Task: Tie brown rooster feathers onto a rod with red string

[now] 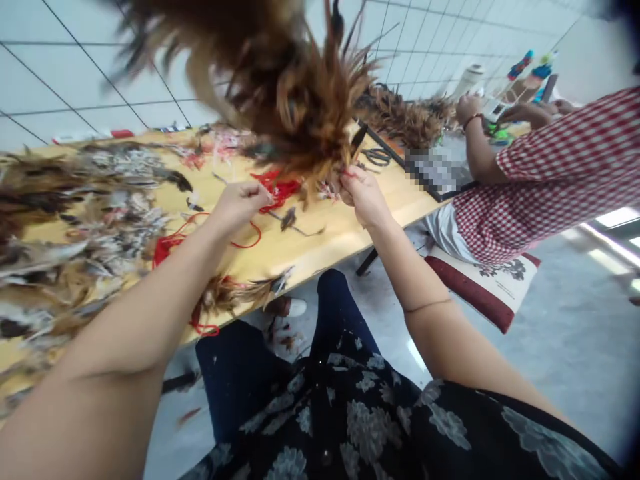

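Observation:
A large bundle of brown feathers [290, 100], blurred at its top, stands up over the table. My right hand [363, 195] is closed at its lower end, fingertips pinched on the feathers, with a bit of red showing at the fingers. To the left, my left hand [243, 205] is closed in a pinch; whatever lies between its fingertips is too small to make out. Just beyond that hand lies a tangle of red cord [277, 190]. A loose feather [289, 219] rests on the tabletop between my hands.
Heaps of loose feathers [100, 220] cover the left of the wooden table [320, 243]. More red cord [164, 250] lies there. Black scissors [376, 157] sit beyond my right hand. A co-worker in a checked shirt [565, 147] sits at right, near a cushion [487, 283].

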A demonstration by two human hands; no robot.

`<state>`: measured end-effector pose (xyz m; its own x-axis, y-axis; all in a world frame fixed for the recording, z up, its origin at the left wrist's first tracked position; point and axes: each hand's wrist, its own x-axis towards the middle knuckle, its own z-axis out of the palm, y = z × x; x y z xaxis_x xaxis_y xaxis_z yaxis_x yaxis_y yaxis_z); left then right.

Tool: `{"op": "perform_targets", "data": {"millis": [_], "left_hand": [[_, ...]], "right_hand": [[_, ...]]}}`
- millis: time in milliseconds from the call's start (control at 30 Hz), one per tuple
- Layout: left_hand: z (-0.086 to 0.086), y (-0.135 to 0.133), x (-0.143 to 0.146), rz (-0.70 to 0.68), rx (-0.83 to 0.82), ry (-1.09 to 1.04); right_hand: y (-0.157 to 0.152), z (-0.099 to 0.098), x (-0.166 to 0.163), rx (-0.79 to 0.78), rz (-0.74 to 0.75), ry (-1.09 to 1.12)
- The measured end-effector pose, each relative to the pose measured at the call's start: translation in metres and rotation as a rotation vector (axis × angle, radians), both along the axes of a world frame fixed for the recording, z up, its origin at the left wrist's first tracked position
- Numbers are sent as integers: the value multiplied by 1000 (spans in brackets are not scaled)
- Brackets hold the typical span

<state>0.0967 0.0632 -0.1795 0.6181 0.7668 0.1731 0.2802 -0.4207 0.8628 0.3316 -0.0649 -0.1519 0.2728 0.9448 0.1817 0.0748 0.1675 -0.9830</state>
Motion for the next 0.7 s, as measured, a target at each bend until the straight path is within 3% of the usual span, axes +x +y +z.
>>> {"op": "perform_targets", "data": {"millis": [100, 233, 367, 500, 700], "left_hand": [[-2, -10, -2, 145, -113, -35], [11, -27, -2, 107, -69, -86], [24, -38, 0, 86, 38, -94], [25, -38, -2, 76, 116, -73], [26, -30, -10, -66, 73, 65]], "right_hand": [[27, 9, 0, -159, -41, 348], [52, 7, 2, -257, -113, 578], [69, -6, -2, -272, -161, 624], [86, -12, -10, -252, -175, 596], [91, -11, -5, -285, -70, 683]]}}
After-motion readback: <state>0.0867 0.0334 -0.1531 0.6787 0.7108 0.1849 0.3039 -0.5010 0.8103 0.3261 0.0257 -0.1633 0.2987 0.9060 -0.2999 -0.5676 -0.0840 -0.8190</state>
